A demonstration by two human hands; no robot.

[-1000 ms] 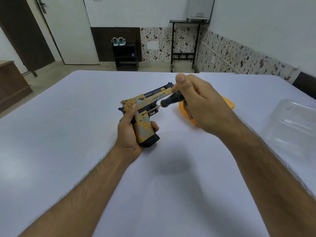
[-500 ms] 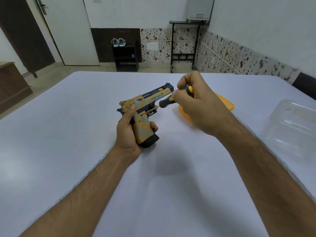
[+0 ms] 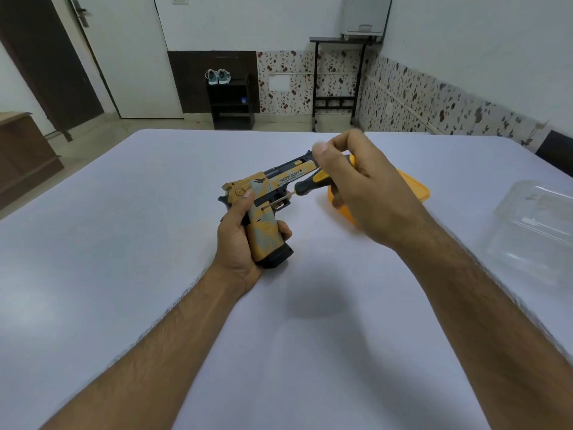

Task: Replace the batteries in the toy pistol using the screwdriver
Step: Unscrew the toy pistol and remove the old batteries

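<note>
On my bench point(image 3: 124, 274) I count one toy pistol point(image 3: 266, 209), one screwdriver point(image 3: 305, 185), one orange lid point(image 3: 415, 189) and one clear plastic box point(image 3: 536, 225), with two hands at work.

Starting at the left, my left hand point(image 3: 240, 240) is wrapped round the pistol's grip, thumb laid along the back of the slide, fingers curled under the far side. The pistol sits near the middle of the bench, butt down toward me and barrel pointing away to the right. On its slide I can read "DESERT EAGLE"; a smaller line of print below it is too fine to make out.

Next, the screwdriver's thin shaft runs from the black-and-yellow handle down to the frame just above the grip, its tip touching the pistol there. My right hand point(image 3: 350, 181) pinches that handle between thumb and curled fingers, the thumb tip blurred.

Compared with half a second ago, the right hand has rolled, so more of the handle shows below the fingers, and the pistol has stayed put in the left hand.

Behind the right hand lies the orange lid, partly hidden. The clear box rests by the right edge.
</note>
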